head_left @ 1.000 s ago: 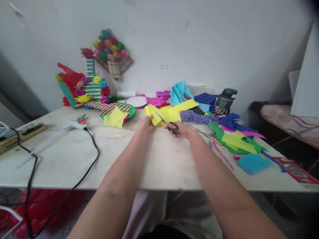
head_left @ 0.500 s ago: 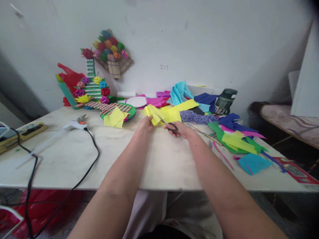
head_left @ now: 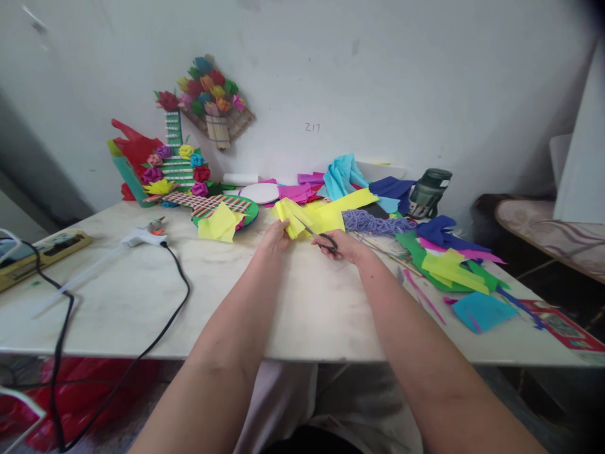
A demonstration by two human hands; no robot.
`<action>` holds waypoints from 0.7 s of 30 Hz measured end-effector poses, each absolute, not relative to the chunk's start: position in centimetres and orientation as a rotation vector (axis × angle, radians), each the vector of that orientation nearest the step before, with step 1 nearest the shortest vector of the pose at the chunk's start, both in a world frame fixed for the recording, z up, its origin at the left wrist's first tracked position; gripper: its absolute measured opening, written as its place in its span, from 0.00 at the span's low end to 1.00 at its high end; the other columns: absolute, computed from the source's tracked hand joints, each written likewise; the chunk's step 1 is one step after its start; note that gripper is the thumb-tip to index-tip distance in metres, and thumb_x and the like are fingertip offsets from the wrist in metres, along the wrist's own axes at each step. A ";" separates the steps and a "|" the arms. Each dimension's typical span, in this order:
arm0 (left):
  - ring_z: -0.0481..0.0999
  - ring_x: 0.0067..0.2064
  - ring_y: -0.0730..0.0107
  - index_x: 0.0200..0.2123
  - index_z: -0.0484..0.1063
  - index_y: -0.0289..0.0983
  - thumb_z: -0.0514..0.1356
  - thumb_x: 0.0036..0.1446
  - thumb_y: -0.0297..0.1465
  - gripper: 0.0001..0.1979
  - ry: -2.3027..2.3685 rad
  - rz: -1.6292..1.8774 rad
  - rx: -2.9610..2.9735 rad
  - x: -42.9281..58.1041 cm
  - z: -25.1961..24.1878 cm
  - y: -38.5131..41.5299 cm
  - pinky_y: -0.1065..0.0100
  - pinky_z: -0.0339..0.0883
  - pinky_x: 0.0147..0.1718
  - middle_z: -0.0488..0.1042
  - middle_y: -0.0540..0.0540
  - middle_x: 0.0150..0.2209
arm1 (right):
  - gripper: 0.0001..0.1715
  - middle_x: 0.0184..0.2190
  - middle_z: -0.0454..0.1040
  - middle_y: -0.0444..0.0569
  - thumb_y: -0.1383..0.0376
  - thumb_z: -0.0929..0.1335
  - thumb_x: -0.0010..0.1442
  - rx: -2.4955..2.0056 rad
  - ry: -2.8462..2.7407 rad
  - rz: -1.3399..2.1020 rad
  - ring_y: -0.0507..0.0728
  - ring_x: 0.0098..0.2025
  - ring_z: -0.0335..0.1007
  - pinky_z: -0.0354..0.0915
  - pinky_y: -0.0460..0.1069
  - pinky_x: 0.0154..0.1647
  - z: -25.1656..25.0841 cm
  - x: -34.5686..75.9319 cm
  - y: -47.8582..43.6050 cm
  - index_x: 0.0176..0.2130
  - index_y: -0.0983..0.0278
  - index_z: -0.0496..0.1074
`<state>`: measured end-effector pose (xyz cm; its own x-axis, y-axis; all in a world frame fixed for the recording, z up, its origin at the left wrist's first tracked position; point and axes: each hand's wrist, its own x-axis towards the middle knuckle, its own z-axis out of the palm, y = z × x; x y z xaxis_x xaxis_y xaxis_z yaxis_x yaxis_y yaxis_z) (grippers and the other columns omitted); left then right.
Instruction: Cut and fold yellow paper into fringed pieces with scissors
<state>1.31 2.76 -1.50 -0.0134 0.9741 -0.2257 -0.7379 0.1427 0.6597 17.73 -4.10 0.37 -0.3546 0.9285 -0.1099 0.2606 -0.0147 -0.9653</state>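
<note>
My left hand (head_left: 278, 236) is closed on a folded piece of yellow crepe paper (head_left: 289, 214), held just above the table. In my right hand (head_left: 346, 246) is a pair of scissors with black handles (head_left: 328, 242), its blades pointing left against the yellow paper. Whether the blades are apart is too small to tell. Behind both hands lies a longer yellow paper strip (head_left: 357, 200). Purple yarn (head_left: 375, 222) lies beyond my right hand. Left of my left hand, a yellow paper square (head_left: 220, 224) rests on a green board with pink strips (head_left: 248, 208).
A hot glue gun (head_left: 144, 237) with a black cord lies on the left, near a power strip (head_left: 45, 255). A flower-covered green guitar-shaped craft (head_left: 177, 167) leans at the back wall. A dark bottle (head_left: 429, 192) and paper scraps (head_left: 454, 271) occupy the right side.
Both hands, the scissors and the yellow paper stay in nearly the same place. The whole view has shifted very slightly.
</note>
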 end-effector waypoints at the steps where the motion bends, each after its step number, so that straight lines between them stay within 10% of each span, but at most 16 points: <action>1: 0.75 0.35 0.70 0.42 0.67 0.34 0.50 0.53 0.18 0.14 0.738 1.423 0.410 1.3 -1.6 2.8 0.71 0.69 0.38 0.74 0.46 0.32 | 0.19 0.14 0.62 0.39 0.55 0.66 0.53 -1.250 -1.656 1.401 0.43 0.12 0.53 0.41 0.40 0.08 0.4 17.7 -4.1 0.33 0.70 0.68; 21: 0.75 0.33 0.68 0.43 0.67 0.33 0.51 0.52 0.18 0.15 0.717 1.376 0.447 1.5 -1.7 2.3 0.70 0.70 0.35 0.74 0.44 0.31 | 0.21 0.16 0.65 0.42 0.53 0.65 0.53 -1.186 -1.609 1.464 0.44 0.13 0.58 0.43 0.40 0.07 0.1 17.9 -4.0 0.35 0.70 0.68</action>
<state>1.48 2.26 -1.70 0.0364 0.9796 -0.1979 -0.7231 0.1625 0.6713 17.87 -3.96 0.09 -0.3781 0.9197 -0.1057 0.1917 -0.0339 -0.9809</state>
